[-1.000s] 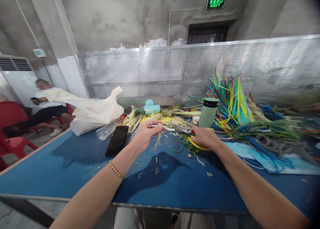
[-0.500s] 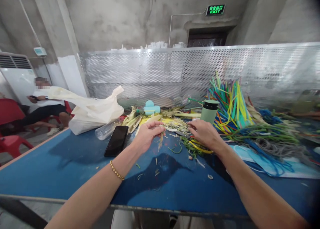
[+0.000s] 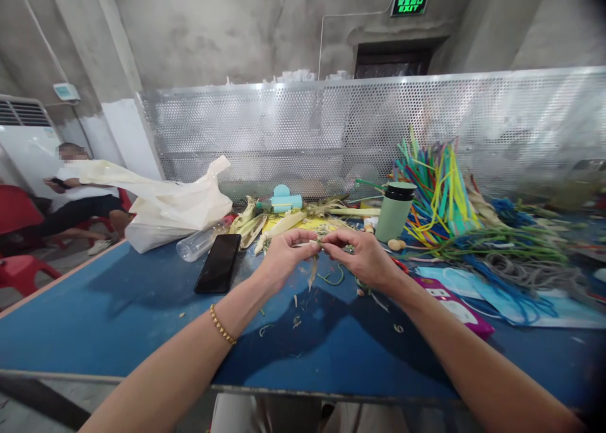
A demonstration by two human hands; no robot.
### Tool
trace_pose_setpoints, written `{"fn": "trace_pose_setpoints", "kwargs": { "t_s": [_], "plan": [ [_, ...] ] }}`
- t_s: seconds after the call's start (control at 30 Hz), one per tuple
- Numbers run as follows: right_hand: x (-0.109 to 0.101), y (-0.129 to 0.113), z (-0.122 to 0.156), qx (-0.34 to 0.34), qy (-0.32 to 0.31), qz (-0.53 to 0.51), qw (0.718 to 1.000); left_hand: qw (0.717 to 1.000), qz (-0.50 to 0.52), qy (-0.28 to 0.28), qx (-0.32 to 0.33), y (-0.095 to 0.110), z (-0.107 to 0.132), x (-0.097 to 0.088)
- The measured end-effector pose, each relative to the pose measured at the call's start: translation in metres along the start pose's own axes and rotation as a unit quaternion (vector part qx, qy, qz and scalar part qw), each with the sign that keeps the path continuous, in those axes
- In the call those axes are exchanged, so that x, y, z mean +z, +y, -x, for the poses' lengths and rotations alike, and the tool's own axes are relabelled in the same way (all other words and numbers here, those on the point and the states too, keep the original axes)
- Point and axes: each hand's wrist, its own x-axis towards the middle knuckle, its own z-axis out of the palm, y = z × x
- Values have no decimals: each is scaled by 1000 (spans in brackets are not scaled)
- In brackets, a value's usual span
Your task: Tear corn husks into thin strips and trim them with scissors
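Observation:
My left hand [image 3: 283, 256] is closed in a pinch on a pale, dry strip of corn husk [image 3: 312, 274], whose end hangs below the fingertips. The fingertips of my right hand [image 3: 367, 257] meet those of the left; they are pinched together on something small that I cannot make out. Both hands hover over the near side of a heap of husks and shreds. A green cord [image 3: 335, 280] lies curled on the blue table [image 3: 156, 332] below them. Pale corn husks [image 3: 290, 222] show just beyond my left hand.
A black phone [image 3: 218, 264], a clear bottle [image 3: 196, 243] and a white plastic bag [image 3: 175, 212] stand left. To the right are a green tumbler [image 3: 394, 215], colourful strips [image 3: 440, 199], grey cord [image 3: 516, 275], blue masks [image 3: 521, 307] and a purple box [image 3: 473, 322]. A person [image 3: 88, 196] sits far left.
My right hand has come left from the pile of green and yellow cords to meet my left hand's fingertips. The purple box has come into view beside my right forearm.

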Motion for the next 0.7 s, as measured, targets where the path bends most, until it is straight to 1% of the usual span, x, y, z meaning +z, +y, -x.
{"fn": "trace_pose_setpoints", "kwargs": {
  "t_s": [0.13, 0.33, 0.47, 0.6, 0.7],
  "plan": [
    [1, -3, 0, -1, 5, 17, 1000, 1000, -10, -20, 2, 0, 0, -1],
    [2, -2, 1, -20, 9, 24, 999, 999, -44, -14, -7, 3, 0, -2],
    [2, -3, 3, -12, -5, 9, 1000, 999, -26, -32, -10, 3, 0, -3],
    [3, -6, 4, -28, 7, 32, 999, 999, 2, -47, -23, 3, 0, -4],
    [3, -7, 3, -26, 9, 32, 999, 998, 11, -54, -21, 2, 0, -5]
  ]
}}
